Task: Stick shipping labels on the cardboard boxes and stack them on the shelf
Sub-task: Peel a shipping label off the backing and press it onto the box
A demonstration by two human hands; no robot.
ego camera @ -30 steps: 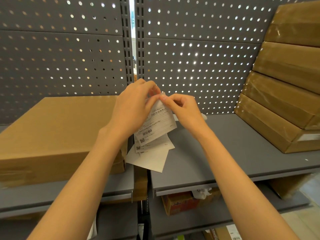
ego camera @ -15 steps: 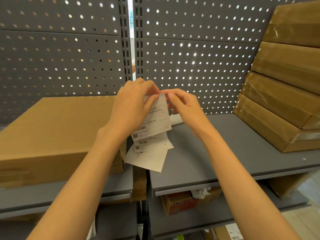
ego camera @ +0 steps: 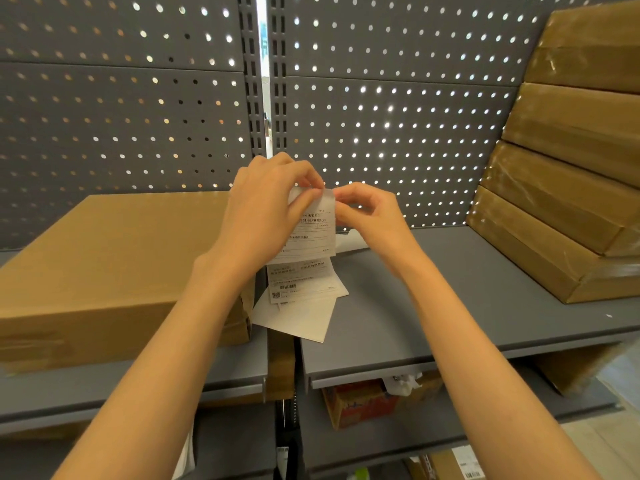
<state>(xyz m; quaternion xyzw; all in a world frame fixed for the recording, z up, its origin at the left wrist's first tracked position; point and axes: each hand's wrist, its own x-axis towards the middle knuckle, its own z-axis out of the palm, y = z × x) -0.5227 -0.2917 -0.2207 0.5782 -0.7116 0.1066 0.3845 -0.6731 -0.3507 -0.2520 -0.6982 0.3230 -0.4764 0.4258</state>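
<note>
1. The left hand (ego camera: 266, 206) pinches the top edge of a strip of shipping labels (ego camera: 313, 233) between thumb and fingertips, with the rest of the strip hanging down in front of the wrist.
2. The right hand (ego camera: 370, 216) pinches the same top edge at its right corner, fingers curled in; it looks to be working a label free of its backing, though the exact peel line is too small to tell.
3. The strip is thin printed paper: very light, limp, and likely to curl or fold onto its own adhesive. Judged best held by the corners and edges only, as both hands do now, keeping fingertips off the sticky face.
4. Below the top label, further labels and a blank backing sheet (ego camera: 301, 317) hang over the gap between the two shelf boards.
5. To the left lies a flat cardboard box (ego camera: 114, 258) on the grey shelf (ego camera: 450, 306), just beside the hands; its broad top face is stiff and flat, a good surface for pressing a label down.
6. At far right, a stack of taped boxes (ego camera: 568, 188) leans on the same shelf, against the perforated back panel (ego camera: 398, 116).
</note>
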